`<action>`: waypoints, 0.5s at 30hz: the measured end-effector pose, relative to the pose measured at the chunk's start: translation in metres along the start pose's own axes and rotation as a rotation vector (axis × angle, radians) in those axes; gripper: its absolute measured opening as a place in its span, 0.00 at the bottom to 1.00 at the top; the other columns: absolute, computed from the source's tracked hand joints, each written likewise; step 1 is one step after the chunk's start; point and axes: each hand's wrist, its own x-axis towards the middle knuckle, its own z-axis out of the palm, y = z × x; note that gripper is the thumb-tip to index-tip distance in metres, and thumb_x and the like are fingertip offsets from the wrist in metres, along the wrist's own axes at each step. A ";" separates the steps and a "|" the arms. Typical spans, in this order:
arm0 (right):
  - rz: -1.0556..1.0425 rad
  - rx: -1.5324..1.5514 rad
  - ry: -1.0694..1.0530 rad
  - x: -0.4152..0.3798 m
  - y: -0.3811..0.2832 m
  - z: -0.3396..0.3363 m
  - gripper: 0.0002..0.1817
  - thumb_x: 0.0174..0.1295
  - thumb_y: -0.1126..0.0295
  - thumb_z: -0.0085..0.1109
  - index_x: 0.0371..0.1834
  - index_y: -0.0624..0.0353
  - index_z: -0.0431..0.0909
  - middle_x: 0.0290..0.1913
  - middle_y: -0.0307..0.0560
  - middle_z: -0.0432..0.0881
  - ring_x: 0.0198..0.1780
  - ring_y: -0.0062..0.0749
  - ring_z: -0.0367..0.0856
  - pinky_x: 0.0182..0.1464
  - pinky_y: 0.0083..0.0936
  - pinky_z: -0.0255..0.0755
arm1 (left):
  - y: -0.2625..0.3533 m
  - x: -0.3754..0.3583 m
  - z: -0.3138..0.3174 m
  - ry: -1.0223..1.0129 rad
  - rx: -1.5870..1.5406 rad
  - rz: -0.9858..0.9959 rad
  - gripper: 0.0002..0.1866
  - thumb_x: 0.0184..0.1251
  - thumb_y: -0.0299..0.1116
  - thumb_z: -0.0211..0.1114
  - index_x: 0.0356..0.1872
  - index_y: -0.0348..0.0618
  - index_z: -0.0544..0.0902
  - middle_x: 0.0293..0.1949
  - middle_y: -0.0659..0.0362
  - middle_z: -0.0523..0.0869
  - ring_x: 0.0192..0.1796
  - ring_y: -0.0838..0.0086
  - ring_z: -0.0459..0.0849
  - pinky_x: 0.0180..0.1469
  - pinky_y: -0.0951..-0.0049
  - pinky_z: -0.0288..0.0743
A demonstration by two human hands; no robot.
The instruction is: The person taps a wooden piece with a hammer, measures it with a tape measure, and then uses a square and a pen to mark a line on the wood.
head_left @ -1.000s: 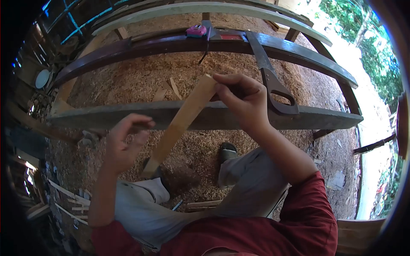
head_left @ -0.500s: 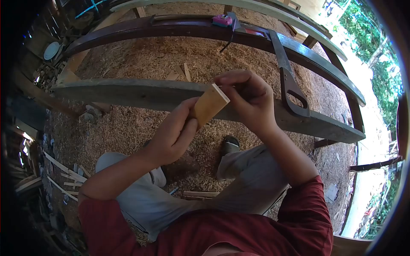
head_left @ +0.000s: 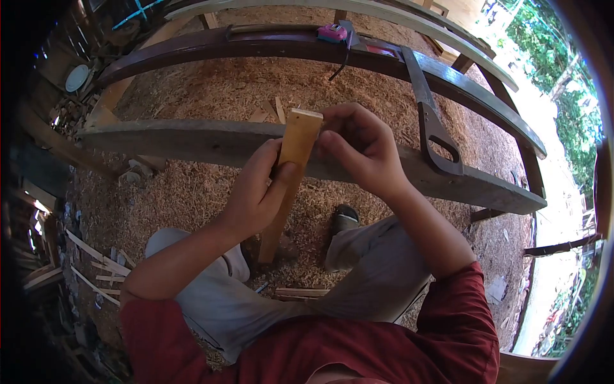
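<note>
My left hand (head_left: pixel 256 192) is closed around a flat, yellowish wooden strip (head_left: pixel 297 141), thumb on its near face. The strip is tilted, its pale cut end up and its long lower part reaching down between my knees. Close beside the upper end is my right hand (head_left: pixel 364 144), its fingers curled. Its index fingertip meets the strip's right edge and partly goes out of sight behind it; whether something small is between finger and thumb is hidden. To the right, a handsaw (head_left: pixel 438 137) leans across the planks, brown handle toward me.
A grey plank (head_left: pixel 204 137) crosses in front of me. Beyond it, a dark varnished beam (head_left: pixel 192 53) carries a pink tape measure (head_left: pixel 332 33) beside a metal piece. Wood shavings (head_left: pixel 185 205) cover the ground. Thin offcuts (head_left: pixel 96 256) lie at left.
The strip has turned more upright, and its long lower part now shows below my left hand. Its upper end has moved left and up. My right hand has shifted slightly left.
</note>
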 end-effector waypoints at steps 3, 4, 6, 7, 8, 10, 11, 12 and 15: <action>-0.016 -0.046 0.066 0.012 0.005 0.004 0.12 0.84 0.70 0.63 0.62 0.66 0.85 0.44 0.38 0.89 0.46 0.17 0.88 0.51 0.23 0.82 | -0.011 0.019 0.001 0.068 0.025 0.087 0.18 0.91 0.32 0.60 0.73 0.37 0.75 0.52 0.53 0.87 0.50 0.68 0.88 0.54 0.65 0.81; -0.012 -0.044 0.104 0.018 0.008 0.004 0.12 0.84 0.69 0.63 0.61 0.66 0.85 0.43 0.38 0.90 0.45 0.17 0.88 0.50 0.23 0.82 | -0.016 0.028 0.002 0.129 -0.039 0.086 0.19 0.91 0.33 0.62 0.73 0.37 0.75 0.51 0.55 0.88 0.49 0.72 0.87 0.54 0.66 0.81; -0.018 -0.123 0.152 0.031 0.018 0.002 0.12 0.83 0.69 0.64 0.61 0.65 0.86 0.42 0.39 0.90 0.45 0.17 0.88 0.50 0.23 0.82 | -0.020 0.045 0.003 0.190 -0.107 0.093 0.19 0.90 0.33 0.63 0.73 0.37 0.76 0.51 0.57 0.88 0.49 0.75 0.87 0.53 0.68 0.81; -0.021 -0.195 0.197 0.038 0.024 0.001 0.13 0.82 0.68 0.65 0.60 0.64 0.87 0.41 0.39 0.90 0.45 0.16 0.87 0.49 0.23 0.82 | -0.020 0.054 0.003 0.243 -0.151 0.110 0.19 0.90 0.33 0.64 0.72 0.37 0.76 0.51 0.58 0.88 0.49 0.78 0.86 0.53 0.70 0.81; -0.030 -0.202 0.199 0.047 0.028 -0.001 0.13 0.82 0.68 0.65 0.60 0.64 0.87 0.41 0.39 0.90 0.45 0.16 0.87 0.49 0.23 0.82 | -0.020 0.062 0.001 0.294 -0.196 0.128 0.18 0.89 0.33 0.65 0.71 0.37 0.77 0.51 0.59 0.88 0.49 0.80 0.86 0.53 0.71 0.81; 0.027 -0.428 0.303 0.065 0.035 -0.006 0.12 0.77 0.69 0.68 0.58 0.62 0.88 0.39 0.44 0.91 0.43 0.26 0.91 0.47 0.29 0.83 | -0.027 0.078 -0.001 0.324 -0.219 0.145 0.18 0.89 0.33 0.65 0.70 0.36 0.77 0.51 0.59 0.88 0.49 0.80 0.86 0.52 0.72 0.81; 0.013 -0.435 0.308 0.078 0.038 -0.011 0.12 0.77 0.69 0.68 0.58 0.62 0.88 0.39 0.44 0.91 0.43 0.26 0.91 0.47 0.29 0.83 | -0.030 0.085 -0.002 0.358 -0.241 0.153 0.17 0.89 0.33 0.65 0.69 0.36 0.78 0.51 0.59 0.88 0.49 0.80 0.86 0.52 0.73 0.80; -0.057 -0.607 0.333 0.092 0.041 -0.017 0.14 0.75 0.68 0.69 0.59 0.61 0.88 0.43 0.47 0.92 0.47 0.32 0.92 0.51 0.31 0.83 | -0.031 0.092 -0.002 0.356 -0.241 0.171 0.17 0.89 0.33 0.65 0.69 0.36 0.78 0.51 0.59 0.88 0.49 0.80 0.86 0.52 0.73 0.80; -0.196 -0.981 0.420 0.135 0.044 -0.037 0.14 0.71 0.68 0.68 0.58 0.58 0.88 0.52 0.52 0.93 0.56 0.47 0.91 0.60 0.41 0.80 | -0.034 0.114 -0.006 0.395 -0.344 0.174 0.16 0.89 0.33 0.65 0.67 0.35 0.78 0.50 0.58 0.88 0.49 0.81 0.86 0.52 0.73 0.80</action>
